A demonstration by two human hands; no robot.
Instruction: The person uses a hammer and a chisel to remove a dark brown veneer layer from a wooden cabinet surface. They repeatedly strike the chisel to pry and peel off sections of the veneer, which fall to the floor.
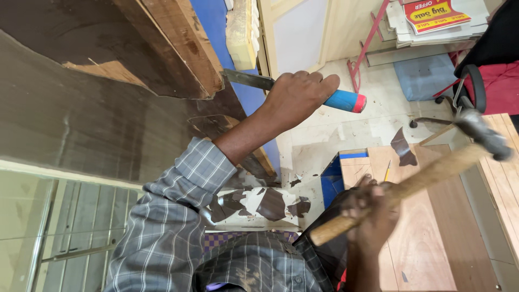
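My left hand (294, 97), in the upper middle of the frame, has its fingers clamped around the blue and red handle of a chisel (303, 91). The steel blade points left, its tip tucked under the edge of a brown wooden board (178, 48) in the upper left, where dark veneer (81, 124) is peeling. My right hand (373, 216), at lower right, has its fingers wrapped tight on the wooden handle of a hammer (421, 178), whose blurred metal head is raised toward the right edge. Torn veneer scraps (270, 204) lie on the floor (324, 135) at bottom centre.
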